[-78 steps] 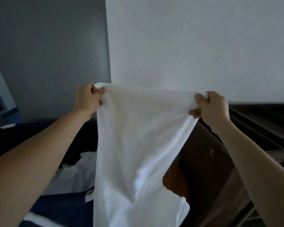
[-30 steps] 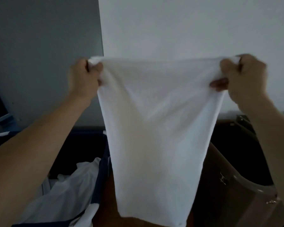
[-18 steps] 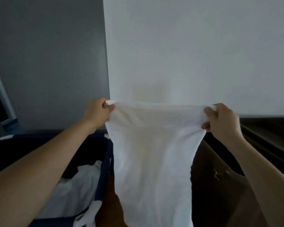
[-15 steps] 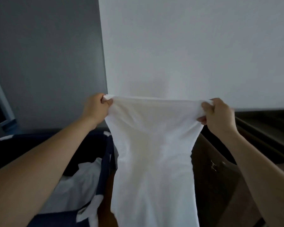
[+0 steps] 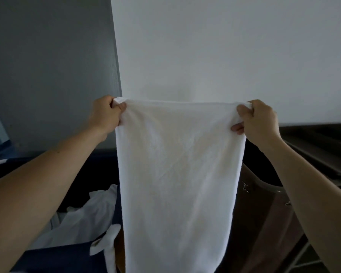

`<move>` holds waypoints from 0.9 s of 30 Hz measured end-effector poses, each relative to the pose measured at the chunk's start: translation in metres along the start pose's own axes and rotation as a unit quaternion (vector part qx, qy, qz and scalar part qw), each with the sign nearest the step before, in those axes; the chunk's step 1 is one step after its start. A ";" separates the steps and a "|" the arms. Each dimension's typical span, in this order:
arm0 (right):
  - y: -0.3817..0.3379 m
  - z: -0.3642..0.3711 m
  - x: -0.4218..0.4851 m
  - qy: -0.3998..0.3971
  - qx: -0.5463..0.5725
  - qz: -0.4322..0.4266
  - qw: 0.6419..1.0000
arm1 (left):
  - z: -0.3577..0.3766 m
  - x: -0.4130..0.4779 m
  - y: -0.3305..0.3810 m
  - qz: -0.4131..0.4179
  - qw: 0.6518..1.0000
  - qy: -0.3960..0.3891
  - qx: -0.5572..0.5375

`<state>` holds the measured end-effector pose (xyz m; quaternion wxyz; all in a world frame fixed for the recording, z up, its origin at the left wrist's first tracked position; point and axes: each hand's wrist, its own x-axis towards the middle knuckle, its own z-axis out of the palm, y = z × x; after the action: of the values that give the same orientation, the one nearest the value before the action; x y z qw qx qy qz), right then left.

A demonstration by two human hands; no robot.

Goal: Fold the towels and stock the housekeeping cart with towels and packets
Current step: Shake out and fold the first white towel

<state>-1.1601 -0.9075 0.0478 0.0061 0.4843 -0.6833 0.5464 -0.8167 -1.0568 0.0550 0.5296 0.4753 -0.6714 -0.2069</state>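
At top corners, left hand (image 5: 104, 113) and right hand (image 5: 258, 121) pinch towel (image 5: 177, 174).

A single camera sits on the person's head, facing forward and a little down along both forearms; left hand (image 5: 106, 113), right hand (image 5: 259, 121) and towel (image 5: 177, 174) are near, the wall (image 5: 224, 56) behind.

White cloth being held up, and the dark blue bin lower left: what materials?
White towel: looks like cotton terry, matte, with a fine nubby pile and soft creases; it hangs limp from its top corners. Dark blue bin: probably woven fabric, matte, no glare on its wall; too dim to be sure.
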 end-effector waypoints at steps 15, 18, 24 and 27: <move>0.021 0.054 0.061 0.012 0.090 0.021 0.996 | 0.035 0.060 -0.031 0.013 0.999 0.022 -0.038; 0.026 0.065 0.078 0.003 0.104 0.014 0.994 | 0.046 0.077 -0.037 0.017 0.998 0.028 -0.055; 0.035 0.076 0.112 -0.019 0.114 0.014 0.993 | 0.063 0.112 -0.043 0.001 0.994 0.015 -0.107; 0.040 0.080 0.120 -0.015 0.122 0.018 0.992 | 0.069 0.124 -0.048 0.004 0.994 0.014 -0.110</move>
<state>-1.2088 -1.0489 0.0509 -0.0734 0.4769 -0.6204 0.6183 -0.8581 -1.2012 0.0570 0.5886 0.4143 -0.6392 -0.2707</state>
